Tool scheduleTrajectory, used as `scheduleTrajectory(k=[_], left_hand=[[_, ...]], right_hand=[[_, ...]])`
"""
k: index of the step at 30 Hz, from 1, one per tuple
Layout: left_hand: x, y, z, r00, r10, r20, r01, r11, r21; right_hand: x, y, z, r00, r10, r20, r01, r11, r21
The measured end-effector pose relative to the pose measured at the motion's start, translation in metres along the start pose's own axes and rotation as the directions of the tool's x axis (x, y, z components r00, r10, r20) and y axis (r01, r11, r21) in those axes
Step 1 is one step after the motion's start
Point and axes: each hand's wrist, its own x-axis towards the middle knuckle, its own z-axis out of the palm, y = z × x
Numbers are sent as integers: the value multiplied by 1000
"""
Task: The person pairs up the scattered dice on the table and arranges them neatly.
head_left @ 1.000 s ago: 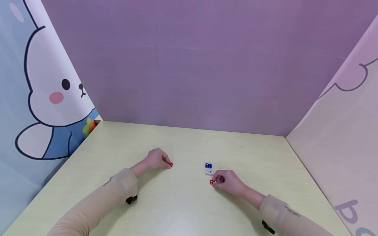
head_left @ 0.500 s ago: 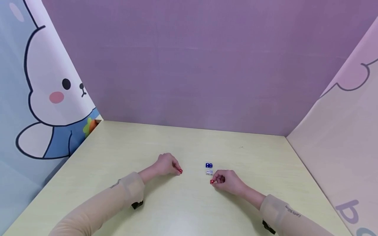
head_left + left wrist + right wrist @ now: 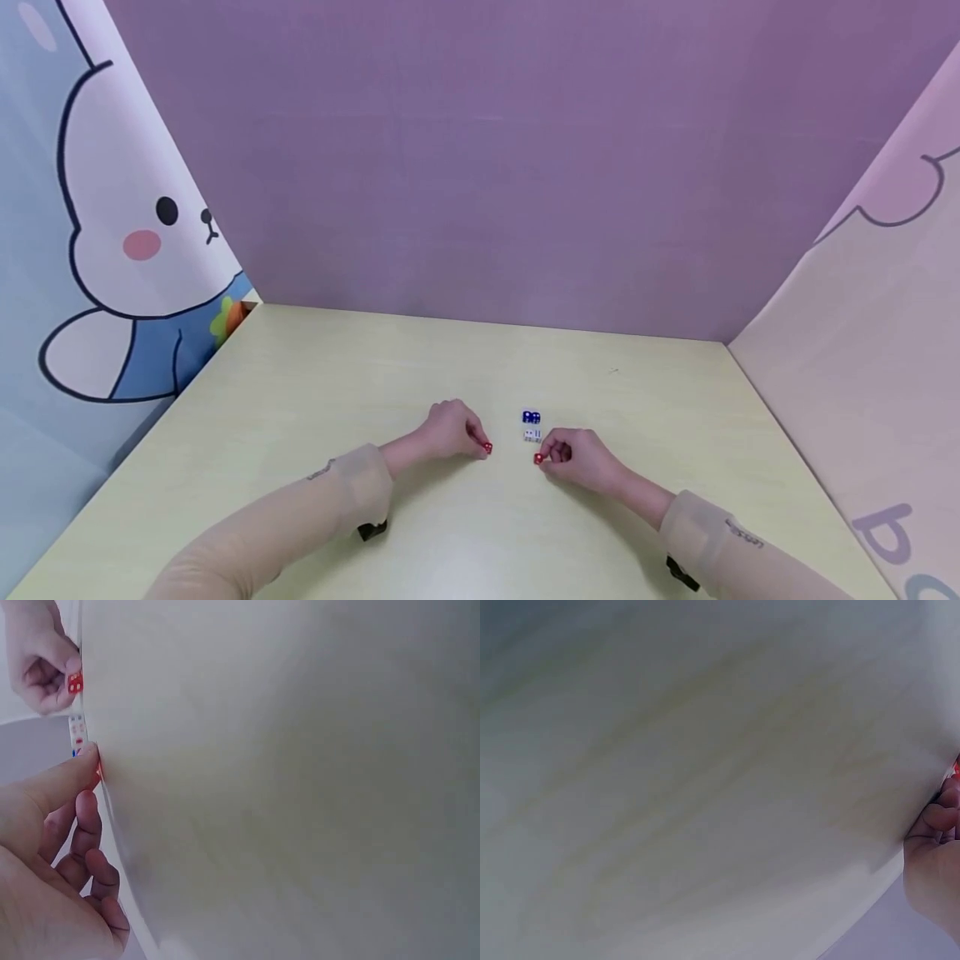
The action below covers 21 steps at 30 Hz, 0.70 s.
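Between thumb and fingers my left hand (image 3: 452,431) pinches a red die (image 3: 487,448), a short way left of the other dice. A second red die (image 3: 538,458) is pinched at the fingertips of my right hand (image 3: 583,459). Just beyond it sits a pair of white dice (image 3: 532,435), side by side, and behind those a pair of blue dice (image 3: 531,417). In the left wrist view, my left thumb and fingers hide most of their red die, while the right hand's red die (image 3: 75,682) shows clearly. Only part of my right hand (image 3: 934,847) appears in the right wrist view.
The pale wooden table (image 3: 360,358) ends at a purple backdrop (image 3: 480,167). A rabbit-print panel (image 3: 142,208) stands along the left side and a pale printed panel (image 3: 862,358) along the right.
My left hand has moved right and nearer to me with its red die, closing on the right hand's die. The right hand and the white and blue dice have stayed in place.
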Motion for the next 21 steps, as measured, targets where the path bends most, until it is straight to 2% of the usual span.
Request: scheduleTrajectory(k=[3,11,21], left_hand=[[2,6,6,1000,4,9,-4,1000,-19],[10,21,18,999,37,4,-37,999,21],[15,38,29,1000,14,-11,-14,1000,17]], right_hand=[[0,-1,0,1000,1,-1,-1,1000,-8],[0,-3,-1,1000,-5,-2,5,1000,-12],[0,-4,-2,1000,-8,-3,8,1000,-5]])
